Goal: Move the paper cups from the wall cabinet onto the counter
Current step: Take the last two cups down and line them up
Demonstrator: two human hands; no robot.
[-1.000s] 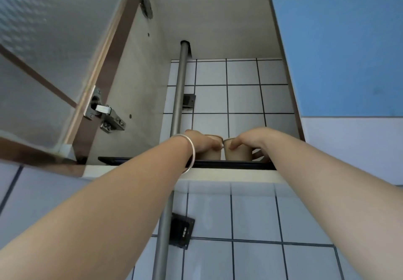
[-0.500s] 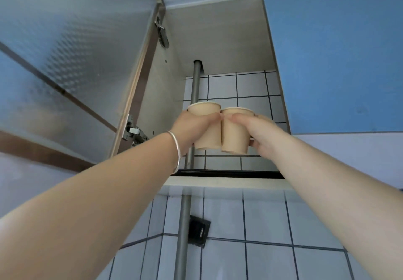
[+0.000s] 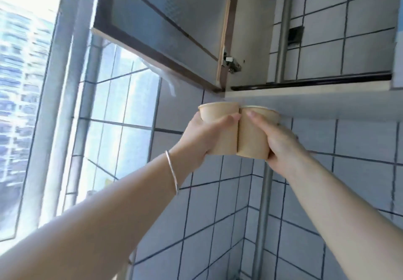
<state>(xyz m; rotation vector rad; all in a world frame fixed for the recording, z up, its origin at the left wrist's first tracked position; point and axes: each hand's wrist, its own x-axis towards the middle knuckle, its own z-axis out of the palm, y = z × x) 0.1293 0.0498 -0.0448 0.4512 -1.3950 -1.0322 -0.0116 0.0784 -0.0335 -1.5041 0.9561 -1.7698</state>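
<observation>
Two tan paper cups are held side by side, upright and touching, just below the wall cabinet's bottom edge (image 3: pixel 305 98). My left hand (image 3: pixel 202 135) grips the left cup (image 3: pixel 224 135) around its side; a thin silver bangle circles that wrist. My right hand (image 3: pixel 281 142) grips the right cup (image 3: pixel 250 140) the same way. The open cabinet interior above shows a tiled back wall and no cups. The counter is out of view.
The cabinet door (image 3: pixel 161 22) hangs open to the upper left, its lower corner near head height. A vertical metal pipe (image 3: pixel 265 214) runs down the tiled corner behind the cups. A large window (image 3: pixel 28 96) fills the left side.
Both hands lifted the cups off the cabinet shelf, then brought them out and down below the cabinet's bottom edge. The view has swung left toward the window.
</observation>
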